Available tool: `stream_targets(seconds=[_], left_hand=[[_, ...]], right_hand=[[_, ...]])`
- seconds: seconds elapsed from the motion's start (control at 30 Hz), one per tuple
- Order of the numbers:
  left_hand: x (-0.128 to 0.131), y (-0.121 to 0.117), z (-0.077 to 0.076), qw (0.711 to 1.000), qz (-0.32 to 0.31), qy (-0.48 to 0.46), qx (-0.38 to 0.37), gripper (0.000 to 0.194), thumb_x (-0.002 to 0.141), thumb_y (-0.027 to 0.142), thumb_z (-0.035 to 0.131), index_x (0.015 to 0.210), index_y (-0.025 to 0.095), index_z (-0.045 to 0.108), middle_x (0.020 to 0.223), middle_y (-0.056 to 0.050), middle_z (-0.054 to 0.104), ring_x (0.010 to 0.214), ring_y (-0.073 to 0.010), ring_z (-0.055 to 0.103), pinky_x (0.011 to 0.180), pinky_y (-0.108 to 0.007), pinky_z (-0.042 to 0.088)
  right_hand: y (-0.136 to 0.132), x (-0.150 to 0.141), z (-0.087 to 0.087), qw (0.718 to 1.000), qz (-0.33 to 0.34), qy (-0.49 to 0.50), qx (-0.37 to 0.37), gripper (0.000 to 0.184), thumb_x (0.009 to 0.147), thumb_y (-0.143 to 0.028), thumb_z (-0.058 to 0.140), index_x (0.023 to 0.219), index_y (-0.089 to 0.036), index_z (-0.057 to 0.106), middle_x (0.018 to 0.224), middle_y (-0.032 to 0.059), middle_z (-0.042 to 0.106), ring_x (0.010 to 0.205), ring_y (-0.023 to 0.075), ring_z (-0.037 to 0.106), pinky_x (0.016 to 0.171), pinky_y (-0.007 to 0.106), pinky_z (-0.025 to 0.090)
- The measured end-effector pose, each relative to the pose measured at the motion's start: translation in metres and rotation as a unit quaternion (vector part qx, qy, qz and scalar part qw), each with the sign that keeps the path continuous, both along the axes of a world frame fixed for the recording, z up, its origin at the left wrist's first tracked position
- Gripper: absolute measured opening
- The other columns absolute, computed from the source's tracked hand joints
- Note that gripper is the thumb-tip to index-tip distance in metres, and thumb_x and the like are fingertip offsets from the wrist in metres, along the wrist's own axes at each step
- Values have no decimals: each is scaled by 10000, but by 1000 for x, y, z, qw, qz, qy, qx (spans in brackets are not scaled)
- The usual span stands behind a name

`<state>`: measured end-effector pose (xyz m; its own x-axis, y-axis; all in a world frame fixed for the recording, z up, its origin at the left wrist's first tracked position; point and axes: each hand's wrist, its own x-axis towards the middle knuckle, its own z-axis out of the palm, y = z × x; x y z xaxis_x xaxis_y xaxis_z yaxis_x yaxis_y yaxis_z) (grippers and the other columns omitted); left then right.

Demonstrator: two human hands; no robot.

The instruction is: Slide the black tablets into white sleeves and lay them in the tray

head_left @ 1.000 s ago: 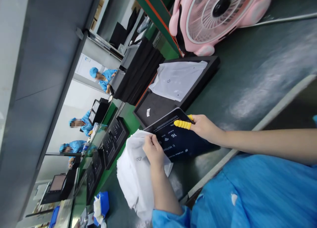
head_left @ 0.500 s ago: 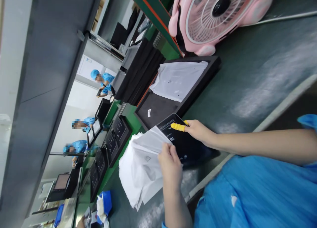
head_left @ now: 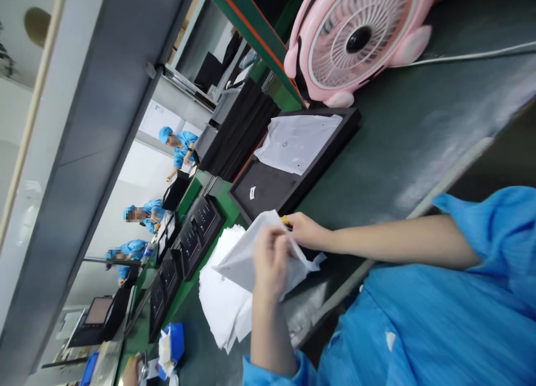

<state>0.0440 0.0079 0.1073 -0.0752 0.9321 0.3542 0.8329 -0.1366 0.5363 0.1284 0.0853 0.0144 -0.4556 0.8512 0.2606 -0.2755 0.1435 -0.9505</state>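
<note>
The closed left hand [head_left: 271, 260] pinches a thin white plastic bag [head_left: 238, 268]. The right hand [head_left: 307, 230], wearing a yellow rubber finger cot [head_left: 285, 220], grips its edge.

Bright, even light, faint shadows, wide-angle distortion toward the edges

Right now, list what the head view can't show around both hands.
In the head view:
- Right hand: fingertips hidden behind the white sheet; only a sliver of yellow finger cot shows.
- Left hand: fingers blurred, grip unclear.
- Hand at the bottom edge: cut off by the frame.
- Far co-worker: hands too small.
</note>
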Motion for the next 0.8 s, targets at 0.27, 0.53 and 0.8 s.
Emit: stream_targets(seconds=[0.27, 0.53, 0.8], left_hand=[[-63, -49, 37, 981, 110, -31, -159, 404, 613, 498, 635, 737, 113, 636, 644, -53, 625, 630, -197, 559, 562, -258, 409], [-64, -55, -1, 943, 218, -250, -21, 481, 502, 498, 713, 792, 118, 659, 741, -80, 692, 731, -208, 609, 643, -264, 462], [-83, 43, -25, 858, 267, -438, -18, 518, 437, 415, 810, 823, 131, 615, 802, -92, 688, 776, -218, 636, 693, -291, 502]], right_hand=[[11, 45, 86, 980, 166, -10, 107, 441, 631, -511, 627, 852, -129, 623, 799, 25, 623, 766, 154, 571, 723, 264, 464], [75, 104, 105, 857, 157, -236, 430, 271, 641, -435, 690, 588, -170, 663, 1209, 42, 537, 1138, 209, 456, 966, 322, 361], [195, 101, 184, 820, -121, -186, 528, 387, 718, -528, 606, 718, -144, 651, 973, 76, 582, 912, 177, 511, 842, 316, 403]])
